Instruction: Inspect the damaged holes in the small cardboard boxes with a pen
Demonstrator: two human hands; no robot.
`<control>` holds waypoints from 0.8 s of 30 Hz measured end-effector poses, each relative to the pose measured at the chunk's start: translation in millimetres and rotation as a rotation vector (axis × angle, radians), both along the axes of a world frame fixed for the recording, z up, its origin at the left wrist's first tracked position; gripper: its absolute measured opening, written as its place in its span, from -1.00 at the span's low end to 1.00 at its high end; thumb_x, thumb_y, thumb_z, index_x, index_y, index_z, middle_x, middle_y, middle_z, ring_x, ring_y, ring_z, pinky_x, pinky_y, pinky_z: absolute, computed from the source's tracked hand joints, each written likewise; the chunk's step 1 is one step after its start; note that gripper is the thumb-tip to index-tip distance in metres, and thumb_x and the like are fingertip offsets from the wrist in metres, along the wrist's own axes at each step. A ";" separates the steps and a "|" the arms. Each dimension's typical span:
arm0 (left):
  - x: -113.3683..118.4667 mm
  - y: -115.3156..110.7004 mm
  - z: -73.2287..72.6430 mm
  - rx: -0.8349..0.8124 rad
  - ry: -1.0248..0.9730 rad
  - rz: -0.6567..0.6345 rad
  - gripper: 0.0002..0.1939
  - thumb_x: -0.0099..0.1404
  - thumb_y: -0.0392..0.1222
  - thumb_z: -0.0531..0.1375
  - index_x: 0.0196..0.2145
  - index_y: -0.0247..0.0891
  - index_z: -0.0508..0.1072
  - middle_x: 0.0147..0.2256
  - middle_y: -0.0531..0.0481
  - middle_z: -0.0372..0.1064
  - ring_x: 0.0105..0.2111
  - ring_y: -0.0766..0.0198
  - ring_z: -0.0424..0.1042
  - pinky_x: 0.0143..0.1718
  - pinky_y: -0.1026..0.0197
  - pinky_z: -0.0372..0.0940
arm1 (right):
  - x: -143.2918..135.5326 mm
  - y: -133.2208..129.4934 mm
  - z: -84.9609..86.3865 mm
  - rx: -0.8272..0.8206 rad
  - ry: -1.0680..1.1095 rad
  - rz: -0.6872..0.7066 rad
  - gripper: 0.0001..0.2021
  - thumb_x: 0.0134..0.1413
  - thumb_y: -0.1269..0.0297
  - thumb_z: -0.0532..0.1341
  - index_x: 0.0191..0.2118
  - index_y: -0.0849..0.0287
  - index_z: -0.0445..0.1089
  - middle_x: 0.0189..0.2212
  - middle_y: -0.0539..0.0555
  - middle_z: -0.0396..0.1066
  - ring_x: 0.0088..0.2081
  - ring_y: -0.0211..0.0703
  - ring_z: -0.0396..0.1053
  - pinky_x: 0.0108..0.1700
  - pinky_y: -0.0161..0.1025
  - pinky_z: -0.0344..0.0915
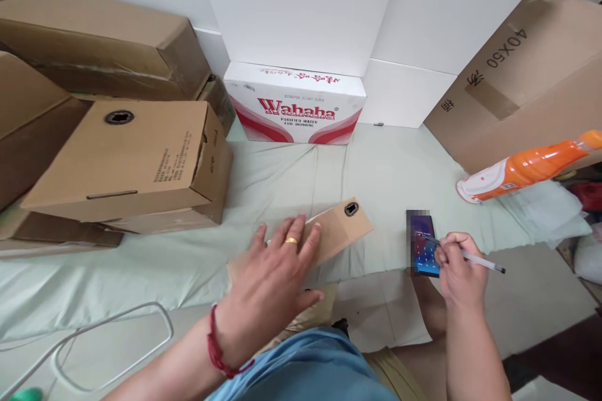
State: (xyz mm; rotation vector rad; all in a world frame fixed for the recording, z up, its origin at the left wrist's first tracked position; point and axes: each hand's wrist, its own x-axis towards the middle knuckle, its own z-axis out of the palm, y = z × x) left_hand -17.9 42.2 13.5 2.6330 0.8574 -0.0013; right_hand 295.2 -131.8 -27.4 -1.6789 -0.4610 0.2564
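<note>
My left hand [277, 269] lies with its fingers spread over a flat piece of brown cardboard [341, 232], which has a dark round printed mark near its far right corner. Much of that cardboard is hidden under the hand. My right hand [463, 266] pinches a slim pen [484, 260] with a clear barrel and a dark end. The pen's other end points at the lit screen of a phone [427, 250], which lies near the front edge of the pale green cloth [390, 163]. Part of the phone is pixelated.
Several brown cardboard boxes [132, 156] stand stacked at the left. A white and red Wahaha water carton [296, 106] is at the back against white panels [305, 6]. On the right, an orange bottle [527, 169] lies tilted before a large cardboard sheet [531, 81]. A white metal frame [113, 313] sits lower left.
</note>
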 end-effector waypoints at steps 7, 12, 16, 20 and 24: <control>5.7 -10.2 6.0 0.094 0.078 -0.072 -0.24 0.30 -0.46 0.13 0.44 -0.22 0.30 0.43 -0.50 0.23 0.27 -0.39 0.46 0.09 -0.37 0.49 | -29.9 29.4 19.7 0.125 0.319 0.161 -0.73 -0.02 0.13 0.50 -0.33 0.15 0.49 -0.59 -0.10 0.28 -0.57 -0.41 0.15 -0.52 -0.43 0.03; -10.0 -11.5 -2.6 0.108 -0.060 -0.075 -0.25 0.29 -0.38 0.22 0.41 -0.11 0.32 0.44 -0.45 0.21 0.40 -0.47 0.30 0.24 -0.52 0.34 | -70.1 58.1 33.9 0.065 0.334 0.353 -0.74 0.07 0.09 0.47 -0.29 0.15 0.50 -0.59 -0.09 0.30 -0.56 -0.37 0.17 -0.52 -0.40 0.01; 0.4 -15.5 -7.3 0.089 -0.168 -0.054 -0.23 0.29 -0.32 0.32 0.41 -0.04 0.29 0.51 -0.42 0.06 0.50 -0.45 0.11 0.35 -0.60 0.17 | -93.2 78.6 30.5 -0.063 0.243 0.429 -0.70 0.24 0.04 0.39 -0.09 0.16 0.54 -0.44 -0.02 0.47 -0.49 -0.34 0.22 -0.46 -0.36 0.09; 17.3 -14.9 -9.8 0.069 -0.165 -0.171 -0.35 0.35 -0.44 0.21 0.33 -0.03 0.38 0.48 -0.40 0.14 0.45 -0.38 0.22 0.33 -0.58 0.21 | -102.7 88.8 22.0 -0.070 0.059 0.329 -0.80 0.28 0.11 0.34 -0.18 0.14 0.51 -0.46 -0.05 0.45 -0.46 -0.31 0.30 -0.41 -0.35 0.17; 20.2 -12.0 -15.7 0.124 -0.216 -0.183 -0.46 0.48 -0.39 0.14 0.32 -0.01 0.40 0.46 -0.38 0.18 0.40 -0.30 0.32 0.27 -0.47 0.33 | -106.6 88.7 18.0 -0.081 -0.142 0.179 -0.85 0.22 0.20 0.28 -0.34 0.13 0.46 -0.55 -0.10 0.35 -0.51 -0.29 0.26 -0.42 -0.32 0.19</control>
